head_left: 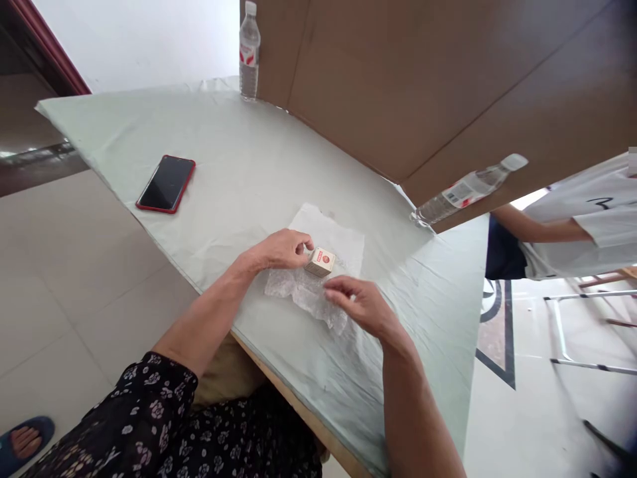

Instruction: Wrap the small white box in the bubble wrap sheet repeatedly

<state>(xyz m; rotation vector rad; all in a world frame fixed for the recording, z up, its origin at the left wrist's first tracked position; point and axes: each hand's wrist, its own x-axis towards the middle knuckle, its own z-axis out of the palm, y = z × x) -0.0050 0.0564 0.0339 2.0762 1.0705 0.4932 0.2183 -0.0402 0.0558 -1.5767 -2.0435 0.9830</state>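
A small cream box (320, 261) with red print sits on a sheet of clear bubble wrap (343, 242) spread over the table. My left hand (284, 249) is at the box's left side, its fingers bent and apart; whether the fingertips touch the box I cannot tell. On the near right side, my right hand (361, 304) hovers over the wrap's edge with thumb and fingers parted. Nothing shows between the fingers of either hand.
The table (223, 172) has a pale green cloth. A red-cased phone (166, 184) lies at left. One bottle (249, 53) stands by a large brown cardboard panel (358, 79); another bottle (468, 191) leans against it. A person in a white shirt (597, 212) is at right.
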